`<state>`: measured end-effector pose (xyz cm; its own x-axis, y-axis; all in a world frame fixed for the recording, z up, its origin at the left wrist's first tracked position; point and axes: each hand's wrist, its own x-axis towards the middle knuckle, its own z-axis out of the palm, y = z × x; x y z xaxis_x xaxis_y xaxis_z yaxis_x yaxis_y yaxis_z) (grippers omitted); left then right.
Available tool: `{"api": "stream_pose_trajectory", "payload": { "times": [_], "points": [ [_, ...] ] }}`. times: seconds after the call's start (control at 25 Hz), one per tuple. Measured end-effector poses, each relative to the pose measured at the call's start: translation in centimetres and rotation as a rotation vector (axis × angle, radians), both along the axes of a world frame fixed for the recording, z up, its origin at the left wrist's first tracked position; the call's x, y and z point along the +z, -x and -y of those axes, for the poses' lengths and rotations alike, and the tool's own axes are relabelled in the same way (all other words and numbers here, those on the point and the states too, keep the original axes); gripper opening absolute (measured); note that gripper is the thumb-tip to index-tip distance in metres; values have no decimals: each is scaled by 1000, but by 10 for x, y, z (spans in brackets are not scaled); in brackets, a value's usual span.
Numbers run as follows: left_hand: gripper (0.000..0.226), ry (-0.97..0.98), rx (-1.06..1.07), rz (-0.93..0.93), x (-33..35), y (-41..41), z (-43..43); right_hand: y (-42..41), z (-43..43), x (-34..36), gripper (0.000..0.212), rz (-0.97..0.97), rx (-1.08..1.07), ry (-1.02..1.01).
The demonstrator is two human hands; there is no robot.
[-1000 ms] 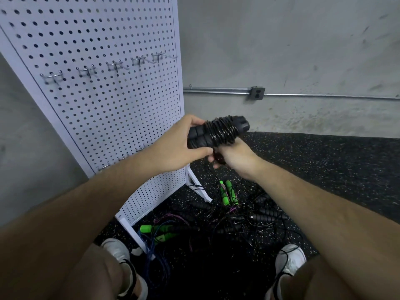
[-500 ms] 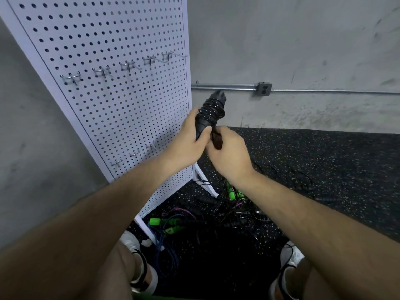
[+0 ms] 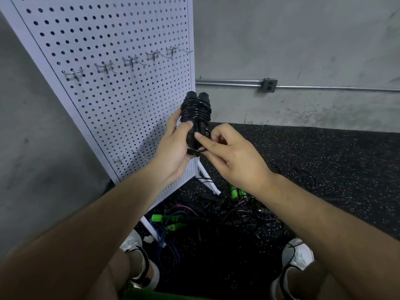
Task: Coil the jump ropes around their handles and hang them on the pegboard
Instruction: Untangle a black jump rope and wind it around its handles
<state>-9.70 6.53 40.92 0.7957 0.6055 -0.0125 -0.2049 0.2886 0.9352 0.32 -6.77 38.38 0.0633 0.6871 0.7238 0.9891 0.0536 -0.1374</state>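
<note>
My left hand (image 3: 173,148) grips a black jump rope (image 3: 195,111), its two handles held upright side by side with the cord coiled around them. My right hand (image 3: 227,152) is at the lower end of the handles, index finger laid across them and fingers pinching the cord loop there. The bundle is in front of the right edge of the white pegboard (image 3: 108,61). A row of metal hooks (image 3: 129,61) crosses the board above the bundle, and a lower row of hooks (image 3: 138,151) sits left of my left hand.
A tangle of loose jump ropes (image 3: 216,215) with black and green handles (image 3: 166,219) lies on the speckled black floor between my white shoes (image 3: 296,256). The pegboard's white foot (image 3: 207,180) reaches into the pile. A concrete wall with a conduit and outlet (image 3: 268,84) stands behind.
The bundle turned from lying sideways to upright and moved nearer the pegboard. My right hand shifted from beneath the handles to their lower end, fingers on the cord.
</note>
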Motion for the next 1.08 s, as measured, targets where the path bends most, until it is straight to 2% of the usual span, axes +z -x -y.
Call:
{"api": "stream_pose_trajectory", "payload": {
  "times": [0.12,0.32,0.48,0.64,0.72,0.92,1.08],
  "points": [
    [41,88,-44,65,5,-1,-1,5,-1,7,47,-21,37,69],
    [40,87,-98,87,8,1,-1,-4,4,20,43,-71,104,90],
    [45,-6,-71,73,8,3,2,-1,5,22,34,-242,167,-6],
    [52,-252,-120,34,5,5,0,5,7,27,28,-416,190,-60],
    [51,-307,-125,13,5,5,1,7,10,33,25,-550,190,-94],
    [44,-149,-219,90,15,13,-1,0,22,49,33,-792,155,-133],
    [44,-103,-275,147,19,14,-6,-7,31,56,27,-783,95,-62]
  ]
}}
